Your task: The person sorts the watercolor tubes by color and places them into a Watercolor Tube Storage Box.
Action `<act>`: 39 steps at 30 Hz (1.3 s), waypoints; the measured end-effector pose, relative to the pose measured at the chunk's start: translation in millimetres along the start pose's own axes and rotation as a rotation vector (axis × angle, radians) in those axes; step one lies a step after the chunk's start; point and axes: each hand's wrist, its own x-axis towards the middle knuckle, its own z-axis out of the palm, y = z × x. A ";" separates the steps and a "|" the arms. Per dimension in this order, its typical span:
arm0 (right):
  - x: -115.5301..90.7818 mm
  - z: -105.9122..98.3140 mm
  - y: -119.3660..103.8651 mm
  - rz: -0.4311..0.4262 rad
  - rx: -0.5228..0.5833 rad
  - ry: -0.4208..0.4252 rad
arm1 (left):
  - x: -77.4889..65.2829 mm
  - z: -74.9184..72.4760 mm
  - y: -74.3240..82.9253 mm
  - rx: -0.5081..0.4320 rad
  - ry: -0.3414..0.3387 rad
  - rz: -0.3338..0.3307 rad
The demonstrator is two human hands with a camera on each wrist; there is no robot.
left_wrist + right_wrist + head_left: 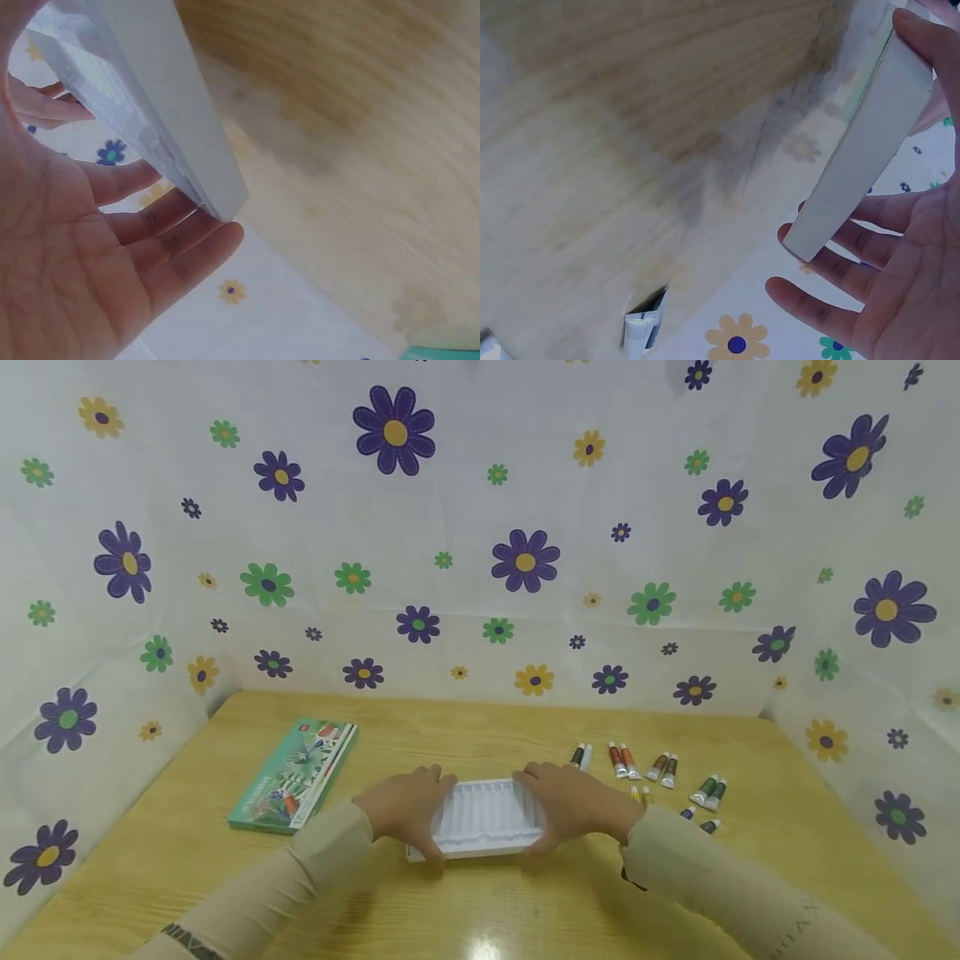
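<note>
A shallow white box (480, 850) holds a ribbed plastic tray (491, 810) with parallel slots and no tubes in them. My left hand (408, 803) grips its left end, thumb at the near corner and fingers at the far side. At the opposite end my right hand (576, 802) holds it the same way. In the left wrist view the box's plain white end (169, 97) shows beside the fingers (180, 262). The right wrist view shows the other white end wall (866, 150), with the thumb on its near corner.
Several paint tubes lie in small groups on the right of the wooden table (480, 910): red and orange tubes (624, 762), brown tubes (662, 768), green tubes (708, 792). A flat green illustrated box (294, 777) lies at left. Flower-printed white cloth (450, 510) encloses the back and sides.
</note>
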 end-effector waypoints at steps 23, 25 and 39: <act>-60.8 43.8 -11.4 -0.033 -0.002 0.053 | -22.0 41.7 46.7 0.200 0.087 0.125; -58.8 45.7 -9.4 -0.029 -0.004 0.054 | -20.4 40.7 45.6 0.195 0.089 0.119; -48.3 41.3 -0.5 0.007 0.003 0.017 | -10.7 31.2 34.5 0.065 0.049 0.091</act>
